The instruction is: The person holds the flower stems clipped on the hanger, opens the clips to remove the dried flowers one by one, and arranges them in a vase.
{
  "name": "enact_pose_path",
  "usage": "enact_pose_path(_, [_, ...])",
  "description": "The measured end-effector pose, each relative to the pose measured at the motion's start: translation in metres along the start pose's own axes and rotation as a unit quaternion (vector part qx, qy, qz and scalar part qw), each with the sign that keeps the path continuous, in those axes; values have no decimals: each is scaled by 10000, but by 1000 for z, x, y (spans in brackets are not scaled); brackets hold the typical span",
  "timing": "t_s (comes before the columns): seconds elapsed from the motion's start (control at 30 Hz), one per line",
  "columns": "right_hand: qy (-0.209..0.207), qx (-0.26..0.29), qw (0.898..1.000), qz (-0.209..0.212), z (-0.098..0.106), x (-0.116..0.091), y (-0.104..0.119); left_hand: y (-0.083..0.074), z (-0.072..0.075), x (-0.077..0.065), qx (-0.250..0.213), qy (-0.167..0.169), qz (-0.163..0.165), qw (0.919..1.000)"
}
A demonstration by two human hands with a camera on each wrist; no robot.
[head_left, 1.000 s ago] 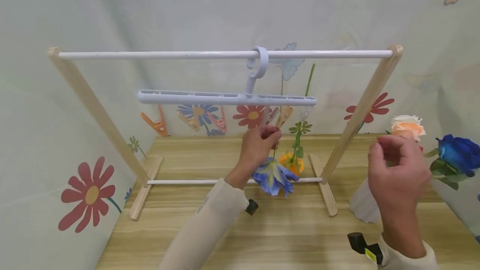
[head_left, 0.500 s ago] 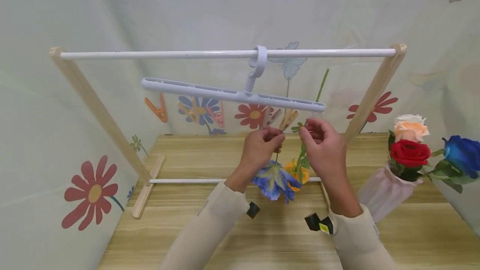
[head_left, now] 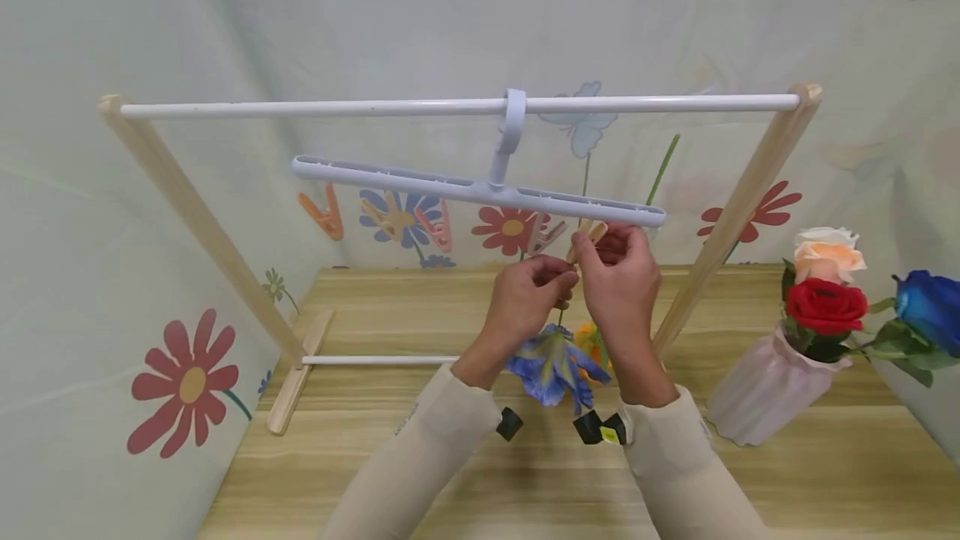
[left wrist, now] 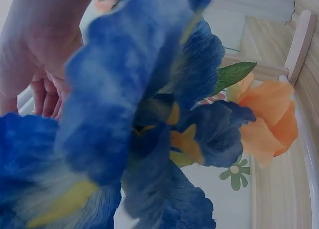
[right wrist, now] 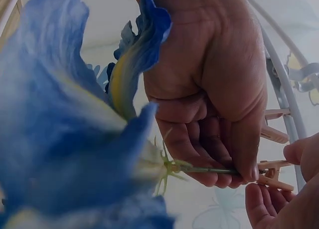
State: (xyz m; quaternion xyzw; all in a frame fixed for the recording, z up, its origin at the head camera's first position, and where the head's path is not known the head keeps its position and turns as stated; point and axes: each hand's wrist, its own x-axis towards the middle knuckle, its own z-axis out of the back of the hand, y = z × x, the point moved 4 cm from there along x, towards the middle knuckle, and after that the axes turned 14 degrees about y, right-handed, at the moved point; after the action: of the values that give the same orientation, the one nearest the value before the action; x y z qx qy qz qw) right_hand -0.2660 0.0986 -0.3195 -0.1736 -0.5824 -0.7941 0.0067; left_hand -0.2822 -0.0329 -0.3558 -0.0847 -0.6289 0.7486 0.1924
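"Since the earlier frame, the right hand [head_left: 622, 282] had come in from the right side to the centre, and the hanger [head_left: 450, 188] had tipped down at its right end."

"Where was the blue flower [head_left: 552, 369]?"

"Lower centre, head down. The left hand [head_left: 528, 294] pinched its stem [right wrist: 214, 170], seemingly to keep it lined up with the beige clip [right wrist: 271, 176], which the right hand gripped between thumb and fingers."

"Did the head view show that?"

"Barely; the hands hid much of it. The right wrist view showed both grips, though I couldn't tell whether the clip had caught the stem."

"And the left wrist?"

"Mostly petals, with an orange flower [left wrist: 269, 124] plainer at the right."

"Why the tilt?"

"Perhaps the hands drew that side down; the hanger was hooked over the white rod [head_left: 337, 109] across the upper frame."
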Motion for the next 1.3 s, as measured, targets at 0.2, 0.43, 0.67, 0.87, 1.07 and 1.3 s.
enact_pose_path(0.2, [-256,60,9996,41,-2,0,1,-1,-1,-2,42,73,-1,10000])
enact_pose_path(0.43, [-492,53,9985,243,-3,-1,2,-2,0,-3,33,115,22,9999])
enact_pose_path(0.67, [-533,72,9980,331,-4,-1,1,0,-1,-3,46,83,-19,10000])
enact_pose_path(0.87, [-453,66,9985,317,-4,-2,2,2,1,-3,103,49,43,9999])
enact_pose_path(1.07, [-420,97,9985,341,-3,0,1,5,3,-4,120,67,119,9998])
enact_pose_path(1.3, [-356,214,9984,379,-4,1,0,16,8,-8,210,229,228,9993])
